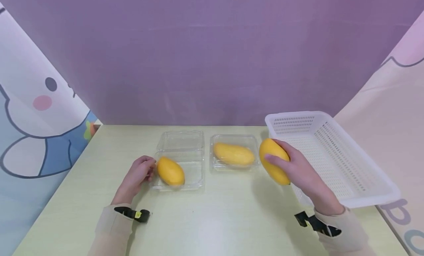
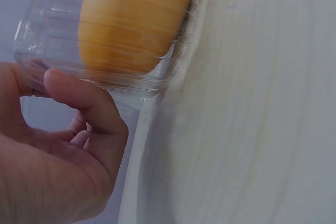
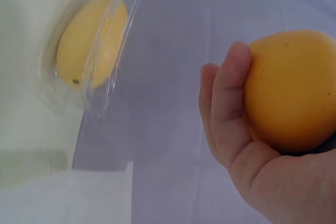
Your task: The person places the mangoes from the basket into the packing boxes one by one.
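Observation:
My right hand (image 1: 298,169) grips a yellow mango (image 1: 274,161) in the air, beside the white basket. The right wrist view shows the fingers curled round this mango (image 3: 291,90). At the left, my left hand (image 1: 138,174) pinches the edge of an open clear plastic clamshell box (image 1: 195,173) between thumb and finger. One mango (image 1: 170,171) lies in that box, on its left side. Seen close in the left wrist view, the box wall (image 2: 50,40) meets the fingertips, with the mango (image 2: 134,24) behind the plastic.
A second clear box (image 1: 234,139), its lid apparently down, stands in the middle with a mango (image 1: 233,154) inside. The white perforated basket (image 1: 331,156) stands at the right of the pale table (image 1: 205,219). A purple panel (image 1: 212,64) rises behind.

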### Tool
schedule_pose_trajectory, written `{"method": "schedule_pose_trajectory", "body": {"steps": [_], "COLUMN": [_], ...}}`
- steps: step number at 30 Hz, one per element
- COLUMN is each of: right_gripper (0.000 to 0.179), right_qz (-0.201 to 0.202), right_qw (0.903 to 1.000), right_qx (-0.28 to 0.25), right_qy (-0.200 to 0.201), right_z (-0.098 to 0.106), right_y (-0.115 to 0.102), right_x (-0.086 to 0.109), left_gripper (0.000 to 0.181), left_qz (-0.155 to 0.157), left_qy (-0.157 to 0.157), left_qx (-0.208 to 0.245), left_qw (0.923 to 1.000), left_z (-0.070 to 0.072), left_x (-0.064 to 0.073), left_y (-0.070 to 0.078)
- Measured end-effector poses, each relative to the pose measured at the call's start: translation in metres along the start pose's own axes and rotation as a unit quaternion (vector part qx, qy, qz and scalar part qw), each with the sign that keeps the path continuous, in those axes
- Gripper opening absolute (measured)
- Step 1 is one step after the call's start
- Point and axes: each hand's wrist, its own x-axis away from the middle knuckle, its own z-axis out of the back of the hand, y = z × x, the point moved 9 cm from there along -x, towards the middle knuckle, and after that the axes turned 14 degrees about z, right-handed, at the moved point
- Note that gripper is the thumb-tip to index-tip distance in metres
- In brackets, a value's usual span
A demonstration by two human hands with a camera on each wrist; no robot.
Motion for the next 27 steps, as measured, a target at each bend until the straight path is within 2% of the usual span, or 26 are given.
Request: {"method": "schedule_pose_trajectory", "body": {"steps": [11,27], "right_gripper": [0.066,0.067], "right_qz": [0.019,0.04], "right_qw": [0.9996,0.9991], "right_qx": [-0.018,-0.016], "right_qy": [-0.004,0.004], "right_z": [-0.027,-0.054], "right_y": [-0.01,-0.02], "right_x": [-0.009,-0.026], "left_gripper": [0.026,0.022], "left_qz": [-0.002,-0.006], "left_qy": [-0.001,-0.002], "left_qx": [0.008,0.008], "left_qw": [1.0,1.0], "left_z": [0.0,-0.001], "left_x": [0.002,0.003], "left_y": [0.001,0.003]}}
